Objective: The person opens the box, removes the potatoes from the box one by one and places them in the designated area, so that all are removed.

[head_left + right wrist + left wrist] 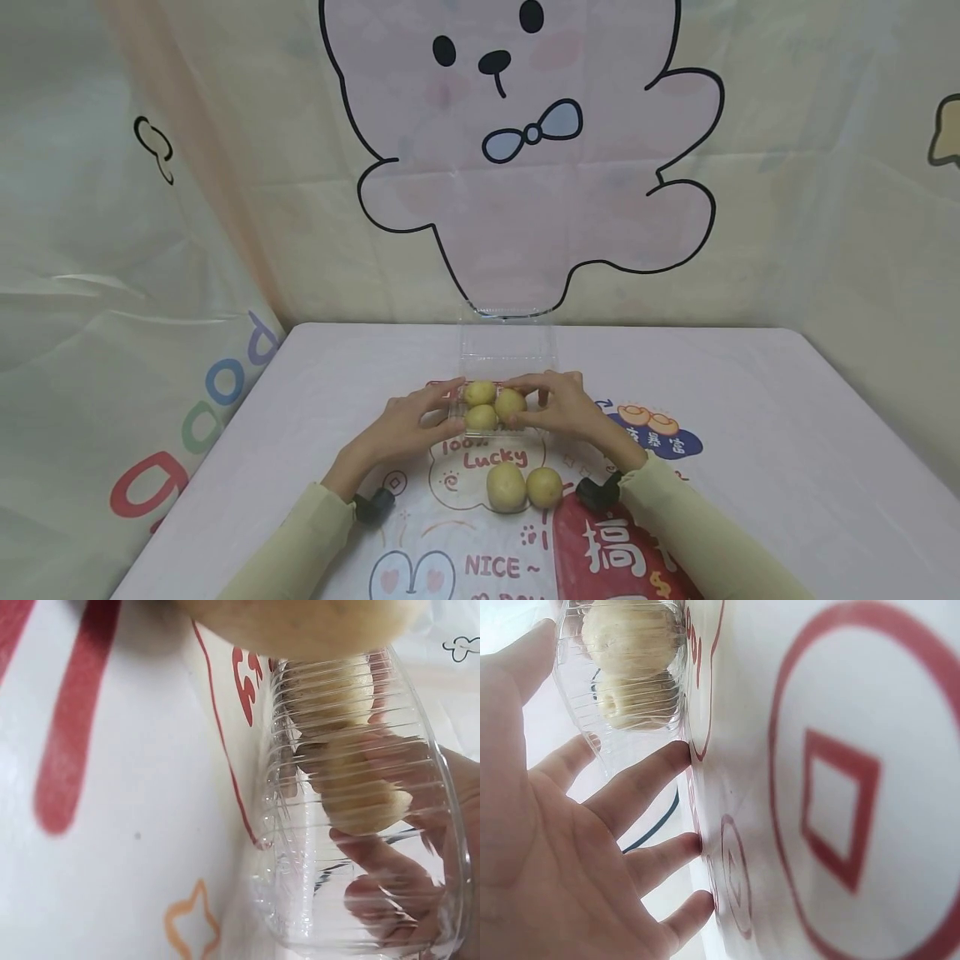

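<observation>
A clear plastic clamshell box (486,433) stands on the table with its lid raised at the back. Three round yellow fruits are in it. My right hand (564,408) reaches over the box's right side and pinches the right-hand fruit (513,402) between thumb and fingers. At the left side, my left hand (411,423) has its thumb and a finger against the box wall. Its other fingers (656,776) spread fairly straight down to the tabletop. Through the ribbed wall in the right wrist view, the pinched fruit (360,791) shows beside my fingertips.
Two more yellow fruits, one larger (506,487) and one smaller (544,487), lie in front of the box, between my forearms. The clear lid (508,343) stands up behind it. A printed cloth (420,533) covers the table; a bear-patterned curtain (517,200) hangs behind.
</observation>
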Demonstrator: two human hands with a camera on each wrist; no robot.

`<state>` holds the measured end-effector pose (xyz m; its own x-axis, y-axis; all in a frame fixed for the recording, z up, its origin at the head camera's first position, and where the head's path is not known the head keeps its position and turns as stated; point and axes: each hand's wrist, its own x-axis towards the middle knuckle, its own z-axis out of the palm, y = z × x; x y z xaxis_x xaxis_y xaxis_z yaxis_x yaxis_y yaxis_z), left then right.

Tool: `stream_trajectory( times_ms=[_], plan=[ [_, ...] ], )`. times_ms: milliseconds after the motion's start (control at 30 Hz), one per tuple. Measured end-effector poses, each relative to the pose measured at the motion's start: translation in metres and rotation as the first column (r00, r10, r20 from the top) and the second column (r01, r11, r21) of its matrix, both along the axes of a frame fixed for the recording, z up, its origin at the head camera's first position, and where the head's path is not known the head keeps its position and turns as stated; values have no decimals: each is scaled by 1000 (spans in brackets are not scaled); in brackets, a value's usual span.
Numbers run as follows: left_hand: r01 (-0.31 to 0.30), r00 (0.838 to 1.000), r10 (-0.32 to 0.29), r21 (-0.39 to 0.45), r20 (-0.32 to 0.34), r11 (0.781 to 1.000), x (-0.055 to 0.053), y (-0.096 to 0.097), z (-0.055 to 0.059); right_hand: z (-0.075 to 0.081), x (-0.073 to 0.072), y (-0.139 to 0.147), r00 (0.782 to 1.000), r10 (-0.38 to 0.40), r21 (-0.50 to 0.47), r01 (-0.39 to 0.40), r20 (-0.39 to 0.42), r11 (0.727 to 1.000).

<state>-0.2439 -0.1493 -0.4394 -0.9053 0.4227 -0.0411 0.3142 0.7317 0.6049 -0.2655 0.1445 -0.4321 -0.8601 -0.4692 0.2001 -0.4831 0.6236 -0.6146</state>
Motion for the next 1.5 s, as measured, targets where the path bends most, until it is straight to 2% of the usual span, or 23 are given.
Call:
stream_trajectory(
  times_ms=[467, 733, 1100, 1500],
  plan=[
    [-1, 1000, 1, 4, 8, 1000, 2, -1, 3, -3, 8, 4, 1000, -7, -98, 7, -6, 995],
    [12, 1000, -12, 12, 2, 1000, 3, -1, 3, -7, 18, 8, 998, -39, -151, 31, -54, 988],
    [8, 1000, -8, 16, 4, 1000, 3, -1, 4, -9, 31, 16, 995, -27, -288, -2, -97, 958],
    [9, 1000, -9, 12, -4, 1000, 2, -2, 1, -9, 39, 23, 996, -26, -337, -4, -85, 941]
  ],
)
